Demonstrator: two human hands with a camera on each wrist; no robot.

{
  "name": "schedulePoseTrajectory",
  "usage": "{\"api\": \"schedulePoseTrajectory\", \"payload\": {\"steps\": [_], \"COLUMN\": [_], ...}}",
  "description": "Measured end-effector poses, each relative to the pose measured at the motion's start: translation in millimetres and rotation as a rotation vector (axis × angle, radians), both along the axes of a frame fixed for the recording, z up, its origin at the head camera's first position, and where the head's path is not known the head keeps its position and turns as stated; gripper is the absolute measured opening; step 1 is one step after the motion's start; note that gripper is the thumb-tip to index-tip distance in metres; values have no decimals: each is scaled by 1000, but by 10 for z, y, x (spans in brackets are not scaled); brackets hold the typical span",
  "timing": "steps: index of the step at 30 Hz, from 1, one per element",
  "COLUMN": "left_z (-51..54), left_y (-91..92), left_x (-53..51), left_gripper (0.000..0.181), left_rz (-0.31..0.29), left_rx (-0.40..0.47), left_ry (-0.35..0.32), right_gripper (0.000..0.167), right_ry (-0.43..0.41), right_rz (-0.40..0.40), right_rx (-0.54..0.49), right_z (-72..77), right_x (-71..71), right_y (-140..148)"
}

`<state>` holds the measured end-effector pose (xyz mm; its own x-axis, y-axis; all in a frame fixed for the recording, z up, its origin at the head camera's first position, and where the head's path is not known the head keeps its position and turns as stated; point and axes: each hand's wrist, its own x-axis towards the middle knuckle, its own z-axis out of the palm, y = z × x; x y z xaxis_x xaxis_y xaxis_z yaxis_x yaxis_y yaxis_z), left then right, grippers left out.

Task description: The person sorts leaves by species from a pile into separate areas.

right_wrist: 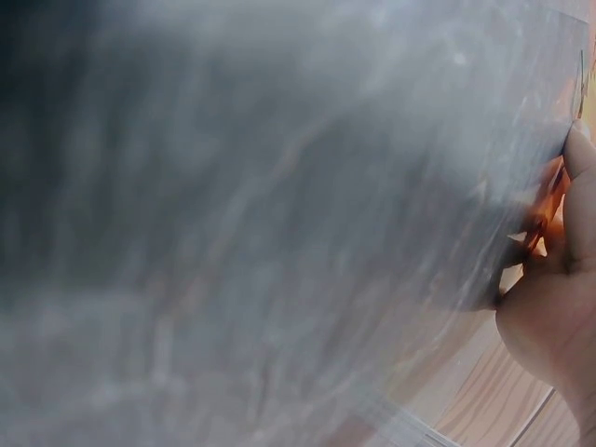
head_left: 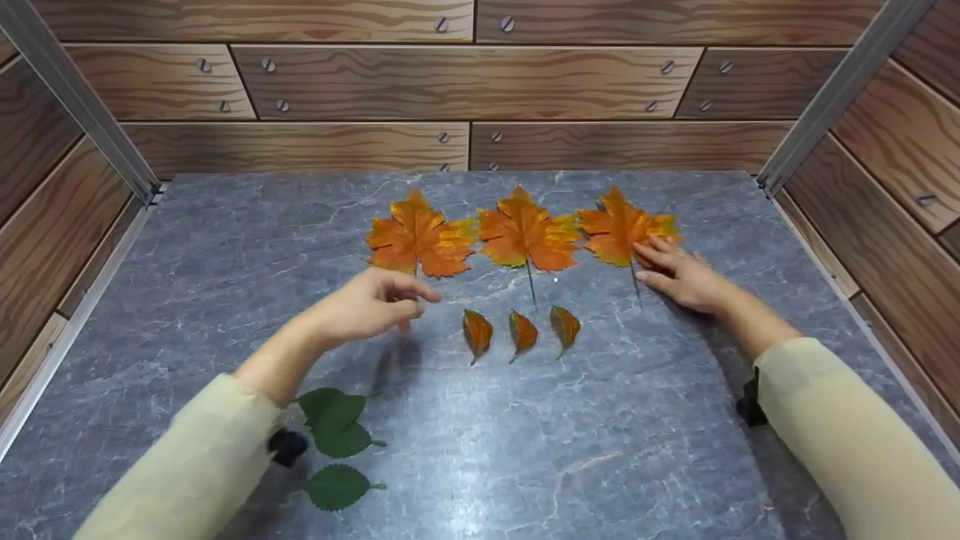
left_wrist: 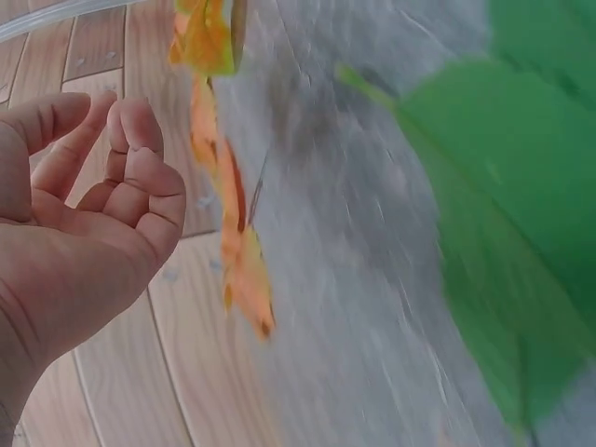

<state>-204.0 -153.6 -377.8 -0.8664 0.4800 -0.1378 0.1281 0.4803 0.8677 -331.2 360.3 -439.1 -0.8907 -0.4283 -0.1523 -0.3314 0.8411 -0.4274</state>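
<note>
Three orange maple leaves lie in a row near the table's back: a left maple leaf (head_left: 416, 236), a middle maple leaf (head_left: 525, 232) and a right maple leaf (head_left: 616, 229). My right hand (head_left: 690, 285) rests at the right leaf's lower right edge, fingers fairly straight and touching it. Just below the left leaf hovers my left hand (head_left: 367, 304), its fingers loosely bent; the left wrist view shows nothing in the palm. Between the hands lie three small brown leaves, a left one (head_left: 477, 334), a middle one (head_left: 523, 332) and a right one (head_left: 565, 328).
Under the left forearm are green leaves: two overlap, an upper (head_left: 334, 409) and a lower (head_left: 343, 441), and a third green leaf (head_left: 337, 487) lies nearer the front. A grey marbled table (head_left: 637, 450) carries everything. Wood-patterned walls (head_left: 465, 82) with metal posts surround it.
</note>
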Motion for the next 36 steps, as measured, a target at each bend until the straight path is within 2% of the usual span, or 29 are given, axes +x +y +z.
{"api": "schedulePoseTrajectory", "payload": {"steps": [5,13,19,25,30,36], "left_z": [-1,-134,-231,-392,-530,-588], "left_y": [-329,-795,-1025,-1138,-1121,-1041], "left_x": [201,541,710,816,877,903], "left_gripper": [31,34,35,36,34,32], "left_rz": [23,44,63,41,21,52], "left_rx": [-23,4,15,32,28,-45], "left_ry": [50,69,67,45,26,84], "right_gripper": [68,68,69,68,68,69], "right_ry": [-13,-9,-7,-5,-2,-11], "right_rz": [-3,1,0,-2,0,2], "right_rx": [-3,0,-4,-2,-6,-4], "right_z": [7,18,26,20,15,5], "right_x": [-3,-13,-14,-14,-12,-12], "right_y": [-8,14,42,40,23,6]}}
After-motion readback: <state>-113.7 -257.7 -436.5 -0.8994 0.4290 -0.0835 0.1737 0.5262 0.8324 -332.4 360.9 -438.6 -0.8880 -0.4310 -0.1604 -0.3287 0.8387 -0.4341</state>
